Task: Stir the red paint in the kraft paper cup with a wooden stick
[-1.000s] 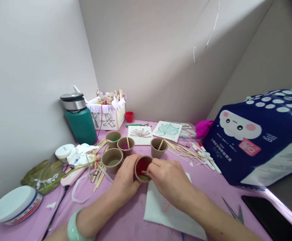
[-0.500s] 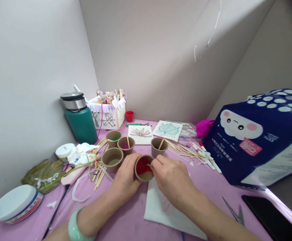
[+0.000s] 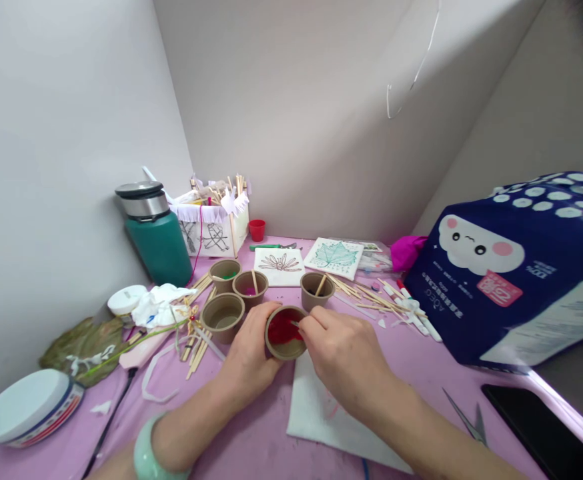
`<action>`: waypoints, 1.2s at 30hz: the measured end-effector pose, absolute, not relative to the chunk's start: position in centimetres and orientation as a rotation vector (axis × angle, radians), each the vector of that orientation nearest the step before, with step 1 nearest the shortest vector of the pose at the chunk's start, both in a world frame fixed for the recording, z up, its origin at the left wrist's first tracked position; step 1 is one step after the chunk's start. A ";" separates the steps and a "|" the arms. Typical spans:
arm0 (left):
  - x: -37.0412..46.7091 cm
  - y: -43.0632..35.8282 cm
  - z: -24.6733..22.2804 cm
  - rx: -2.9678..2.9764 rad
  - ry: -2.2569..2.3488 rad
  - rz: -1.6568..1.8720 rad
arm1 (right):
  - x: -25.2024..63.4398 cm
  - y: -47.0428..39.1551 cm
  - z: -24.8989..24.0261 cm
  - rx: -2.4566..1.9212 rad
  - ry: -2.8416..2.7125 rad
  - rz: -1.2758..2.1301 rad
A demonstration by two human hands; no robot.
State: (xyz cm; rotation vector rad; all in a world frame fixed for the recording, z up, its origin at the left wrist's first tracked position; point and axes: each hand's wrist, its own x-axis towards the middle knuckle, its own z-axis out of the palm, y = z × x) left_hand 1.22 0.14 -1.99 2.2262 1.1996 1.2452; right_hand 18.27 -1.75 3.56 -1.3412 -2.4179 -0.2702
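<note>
My left hand (image 3: pixel 251 343) is wrapped round a small brown cup (image 3: pixel 280 352), tilted so that its inside faces me. Red paint (image 3: pixel 284 328) covers much of the inside. My right hand (image 3: pixel 344 343) pinches a thin stick (image 3: pixel 296 324) that reaches into this cup; most of it is hidden by the fingers. Beyond my hands stand several like cups: one with pink paint (image 3: pixel 250 287), one with green (image 3: pixel 225 272), one with dark contents (image 3: pixel 317 288), and one with a pale inside (image 3: pixel 223 315). Under my right forearm lies a white cloth (image 3: pixel 316 417) with faint pink marks.
Left are a green bottle (image 3: pixel 157 243), a white bowl (image 3: pixel 26 403) and a dried leaf (image 3: pixel 79 347). A decorated box (image 3: pixel 214 233) and two drawn panels (image 3: pixel 279 268) stand behind. Right are wooden sticks (image 3: pixel 359 293), a blue package (image 3: pixel 496 280), scissors (image 3: pixel 469 420) and a black phone (image 3: pixel 531 427).
The stick end has shifted slightly inside the cup, and the red has spread over more of its inside. Both hands keep their grip; the whole view has shifted a little.
</note>
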 end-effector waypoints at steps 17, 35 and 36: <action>1.3 0.2 -1.9 2.256 1.161 1.282 | 18.6 -1.6 3.8 -1.313 -2.430 -0.284; 1.1 0.5 -2.3 2.348 1.132 1.308 | 18.5 -1.4 3.7 -1.296 -2.419 -0.148; 1.1 0.5 -2.3 2.355 1.131 1.300 | 18.6 -1.3 3.7 -1.317 -2.422 -0.207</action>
